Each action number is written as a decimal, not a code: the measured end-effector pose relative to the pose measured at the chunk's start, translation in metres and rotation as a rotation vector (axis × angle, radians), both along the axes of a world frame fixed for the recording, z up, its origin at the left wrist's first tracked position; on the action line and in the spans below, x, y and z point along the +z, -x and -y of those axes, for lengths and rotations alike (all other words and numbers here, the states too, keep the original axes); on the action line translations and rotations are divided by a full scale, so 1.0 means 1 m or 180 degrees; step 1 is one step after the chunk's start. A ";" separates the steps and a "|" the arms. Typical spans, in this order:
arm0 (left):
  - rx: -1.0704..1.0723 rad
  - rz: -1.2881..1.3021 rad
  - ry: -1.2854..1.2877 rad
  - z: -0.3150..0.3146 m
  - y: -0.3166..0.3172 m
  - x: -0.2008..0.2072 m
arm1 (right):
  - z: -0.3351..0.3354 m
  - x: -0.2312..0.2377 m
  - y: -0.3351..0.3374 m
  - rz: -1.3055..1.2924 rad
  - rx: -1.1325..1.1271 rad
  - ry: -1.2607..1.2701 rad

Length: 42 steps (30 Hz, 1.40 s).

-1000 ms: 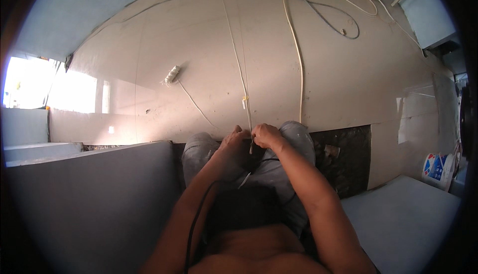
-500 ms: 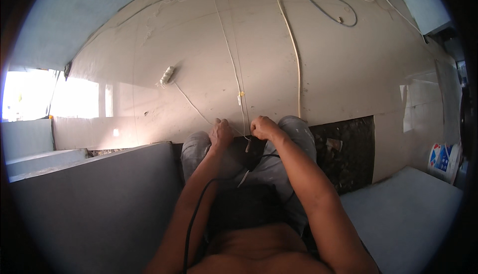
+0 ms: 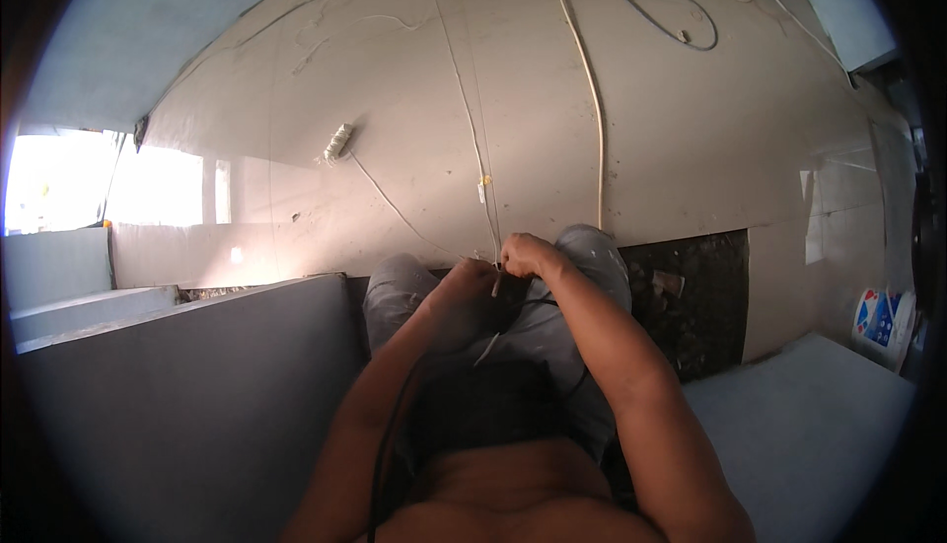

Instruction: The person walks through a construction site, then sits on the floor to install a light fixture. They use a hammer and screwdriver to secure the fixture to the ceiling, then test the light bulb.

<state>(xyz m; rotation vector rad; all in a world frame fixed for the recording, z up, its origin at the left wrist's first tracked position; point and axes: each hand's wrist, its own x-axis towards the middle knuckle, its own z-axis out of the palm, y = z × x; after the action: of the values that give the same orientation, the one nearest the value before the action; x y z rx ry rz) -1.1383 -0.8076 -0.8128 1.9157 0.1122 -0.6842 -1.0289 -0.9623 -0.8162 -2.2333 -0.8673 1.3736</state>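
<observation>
Between the knees of the dusty grey trousers (image 3: 400, 298), a short, slim brown rod (image 3: 496, 288) hangs just below the person's hands. The left hand (image 3: 469, 275), well apart from the right half a second ago, is now back close beside it and the rod; what its fingers hold cannot be told. The right hand (image 3: 528, 255) has its fingers curled beside the thin white string (image 3: 455, 58); whether they clamp it is unclear. Beyond, a bundle of wound white cord (image 3: 338, 142) lies on the beige floor (image 3: 247, 119). Farther off, a curving loose white strand (image 3: 390, 18), unseen one second ago, now shows.
</observation>
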 end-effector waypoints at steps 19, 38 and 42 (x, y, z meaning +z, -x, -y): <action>0.0633 -0.0535 -0.0978 0.018 -0.003 -0.020 | -0.008 0.031 -0.003 0.0421 -0.0103 0.0941; 0.0563 -0.0168 -0.1143 0.023 -0.005 -0.010 | -0.006 0.021 0.000 0.0523 -0.0241 0.0726; 0.0668 -0.0026 -0.0983 0.022 -0.010 -0.007 | -0.006 0.017 -0.001 0.0507 -0.0261 0.0764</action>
<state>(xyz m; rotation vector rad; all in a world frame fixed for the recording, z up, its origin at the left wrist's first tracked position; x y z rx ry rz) -1.1286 -0.8300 -0.8200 2.1562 0.4398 -0.5567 -1.0279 -0.9566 -0.7989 -2.5588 -0.6825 1.3375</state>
